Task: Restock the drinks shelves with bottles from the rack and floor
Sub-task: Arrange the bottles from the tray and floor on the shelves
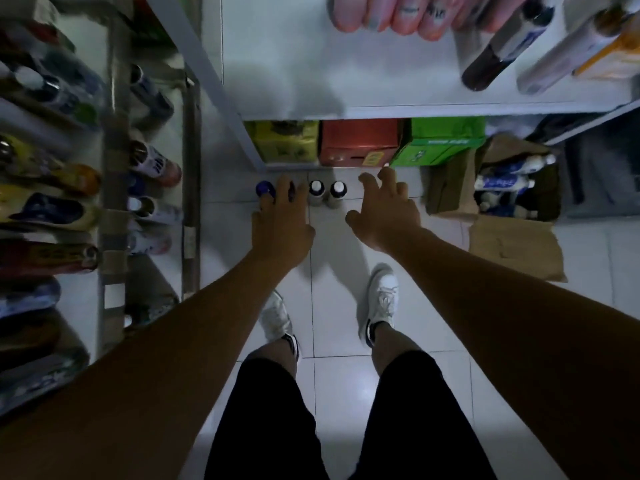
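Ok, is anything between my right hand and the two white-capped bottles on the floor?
Nothing visible. The open right hand is just right of the white-capped bottles, with only bare floor tile showing between them. The left hand is over the blue-capped bottle on their far side, off that path.

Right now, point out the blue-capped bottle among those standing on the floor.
The leftmost bottle, by the left hand; the two bottles further right have white caps.

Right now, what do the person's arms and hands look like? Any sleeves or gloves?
Both arms are bare up to the frame edge, no sleeves showing. The left hand and right hand wear no gloves, and I can see no watch, bracelet or ring.
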Available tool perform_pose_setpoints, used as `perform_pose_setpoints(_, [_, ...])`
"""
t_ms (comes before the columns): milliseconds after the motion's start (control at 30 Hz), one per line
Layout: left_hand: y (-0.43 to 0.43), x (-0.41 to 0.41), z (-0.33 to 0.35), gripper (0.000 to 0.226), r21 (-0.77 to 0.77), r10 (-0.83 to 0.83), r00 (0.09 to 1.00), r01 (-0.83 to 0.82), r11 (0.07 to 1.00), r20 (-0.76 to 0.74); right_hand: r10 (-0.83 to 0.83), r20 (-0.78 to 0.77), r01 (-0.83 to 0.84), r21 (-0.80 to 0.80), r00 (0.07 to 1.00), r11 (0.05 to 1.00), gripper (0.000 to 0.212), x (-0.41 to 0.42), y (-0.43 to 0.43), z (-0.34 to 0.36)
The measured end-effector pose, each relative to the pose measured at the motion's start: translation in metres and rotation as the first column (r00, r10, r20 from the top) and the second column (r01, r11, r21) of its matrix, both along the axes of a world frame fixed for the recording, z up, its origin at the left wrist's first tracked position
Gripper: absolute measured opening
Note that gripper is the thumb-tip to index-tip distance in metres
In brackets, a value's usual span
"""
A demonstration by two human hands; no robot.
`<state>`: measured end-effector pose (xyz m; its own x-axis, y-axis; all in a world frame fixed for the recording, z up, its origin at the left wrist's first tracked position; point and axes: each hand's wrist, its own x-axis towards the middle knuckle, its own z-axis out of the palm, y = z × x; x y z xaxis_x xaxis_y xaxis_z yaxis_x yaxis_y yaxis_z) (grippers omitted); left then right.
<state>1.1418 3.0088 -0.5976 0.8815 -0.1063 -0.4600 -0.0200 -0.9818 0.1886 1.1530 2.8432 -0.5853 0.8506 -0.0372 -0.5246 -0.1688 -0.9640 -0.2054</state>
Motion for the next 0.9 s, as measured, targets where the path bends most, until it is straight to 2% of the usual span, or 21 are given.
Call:
perform_pose_setpoints(200, [-0.007,0.003,-0.11,0.075,-0.123,0.12,0.988,-0.132,0.984,-0.1,-0.015,-0.045,0.018,0.057,0.999,0.998,0.07,0.002,0.002,-0.11])
perform_pose_setpoints(400, [-0.024,0.018,-0.222,0.083,-0.23,0.173,0.984,-0.179,0.957,-0.046,-0.031,-0.06,0.036,0.094,0.998,0.995,0.07,0.006,-0.009,-0.225])
perform_pose_setpoints(500, [-0.032,0.031,-0.278,0.089,-0.351,0.231,0.971,-0.238,0.906,-0.06,-0.088,-0.091,0.098,0.11,0.992,0.989,0.071,0.01,-0.018,-0.28])
perform_pose_setpoints(567, [-0.038,0.038,-0.312,0.089,-0.476,0.33,0.933,-0.356,0.804,-0.141,-0.14,-0.108,0.154,0.138,0.984,0.978,0.07,0.015,-0.023,-0.315])
perform_pose_setpoints(633, [-0.046,0.044,-0.344,0.085,-0.57,0.471,0.852,-0.508,0.645,-0.227,-0.183,-0.112,0.201,0.181,0.977,0.963,0.07,0.019,-0.026,-0.349])
perform_pose_setpoints(767, [-0.067,0.056,-0.411,0.072,-0.616,0.725,0.576,-0.741,0.268,-0.377,-0.287,-0.09,0.301,0.283,0.954,0.911,0.075,0.029,-0.027,-0.412])
perform_pose_setpoints(833, [-0.077,0.063,-0.436,0.073,-0.618,0.776,0.513,-0.758,0.208,-0.368,-0.393,-0.082,0.396,0.349,0.916,0.85,0.077,0.039,-0.027,-0.44])
perform_pose_setpoints(900, [-0.079,0.068,-0.46,0.08,-0.67,0.792,0.52,-0.715,0.199,-0.32,-0.515,-0.101,0.505,0.425,0.851,0.751,0.08,0.046,-0.025,-0.462])
